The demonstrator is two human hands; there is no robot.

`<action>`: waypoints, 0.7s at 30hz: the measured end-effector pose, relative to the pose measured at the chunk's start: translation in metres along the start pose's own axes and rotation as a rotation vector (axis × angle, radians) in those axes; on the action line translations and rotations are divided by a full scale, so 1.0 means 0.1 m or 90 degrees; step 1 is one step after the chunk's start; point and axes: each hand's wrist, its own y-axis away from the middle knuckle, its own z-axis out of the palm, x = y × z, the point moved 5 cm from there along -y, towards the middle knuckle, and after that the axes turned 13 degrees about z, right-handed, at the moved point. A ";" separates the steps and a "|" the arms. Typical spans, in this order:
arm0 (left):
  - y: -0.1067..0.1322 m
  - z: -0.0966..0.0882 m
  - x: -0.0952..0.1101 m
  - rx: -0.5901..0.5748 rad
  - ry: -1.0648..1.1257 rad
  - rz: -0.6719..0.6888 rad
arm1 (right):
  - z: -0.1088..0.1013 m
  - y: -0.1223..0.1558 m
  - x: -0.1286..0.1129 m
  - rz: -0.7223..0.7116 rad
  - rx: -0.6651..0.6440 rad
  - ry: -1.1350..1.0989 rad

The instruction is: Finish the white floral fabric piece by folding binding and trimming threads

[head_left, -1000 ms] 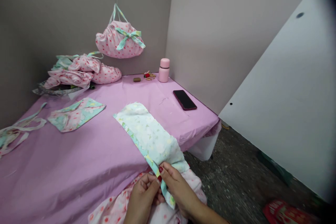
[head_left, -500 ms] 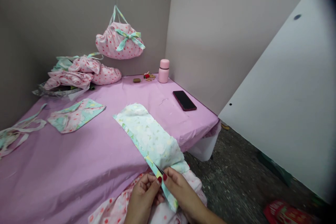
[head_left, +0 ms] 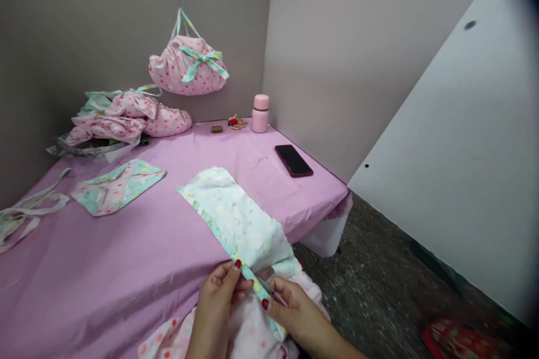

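Both hands pinch a pale green floral fabric strip's (head_left: 236, 219) folded edge.
Left hand (head_left: 219, 297) and right hand (head_left: 290, 311) fingers are closed on the strip, which drapes off the pink-covered table (head_left: 126, 247).

We have one view only, from a camera on the person's head, looking forward and down across the desk (head_left: 126, 247) toward the corner of the room. It sits close: the left hand (head_left: 217, 305) and right hand (head_left: 295, 317) enter at the bottom centre of the frame, just under the lens. The desk fills the left and middle, running back to the wall (head_left: 105, 22) in the upper left. The floor (head_left: 370, 286) falls away at lower right, beside a slanted white board (head_left: 455, 168). The upper right corner is darkened by the lens edge.
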 end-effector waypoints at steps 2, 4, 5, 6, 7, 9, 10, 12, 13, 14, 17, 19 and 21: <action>0.05 0.02 -0.04 -0.006 0.001 -0.021 | -0.05 0.04 0.03 0.015 -0.015 0.002; 0.11 0.04 -0.09 -0.016 -0.002 -0.046 | -0.11 0.09 0.06 0.018 -0.026 0.019; 0.13 0.04 -0.12 -0.021 -0.004 -0.057 | -0.14 0.13 0.07 0.011 -0.022 0.030; 0.14 0.04 -0.14 -0.024 -0.005 -0.065 | -0.18 0.16 0.08 0.006 -0.011 0.037; 0.15 0.04 -0.16 -0.026 -0.005 -0.071 | -0.21 0.19 0.09 0.004 0.009 0.039; 0.16 0.03 -0.18 -0.025 -0.003 -0.075 | -0.24 0.24 0.08 0.007 0.050 0.037; 0.16 0.03 -0.18 -0.026 -0.002 -0.074 | -0.23 0.25 0.07 0.009 0.059 0.035; 0.15 0.02 -0.19 -0.031 0.000 -0.070 | -0.21 0.22 0.02 -0.002 0.064 0.007; 0.15 0.02 -0.19 -0.035 0.000 -0.068 | -0.22 0.18 -0.02 -0.019 0.077 -0.022; 0.15 0.02 -0.19 -0.040 0.001 -0.067 | -0.25 0.13 -0.07 -0.041 0.103 -0.055; 0.14 0.02 -0.19 -0.046 -0.002 -0.064 | -0.44 -0.05 -0.17 -0.095 0.209 -0.121; 0.13 0.02 -0.19 -0.044 -0.004 -0.062 | -0.55 -0.18 -0.17 -0.063 0.206 -0.111; 0.13 0.01 -0.19 -0.041 -0.007 -0.062 | -0.64 -0.24 -0.14 -0.025 0.180 -0.096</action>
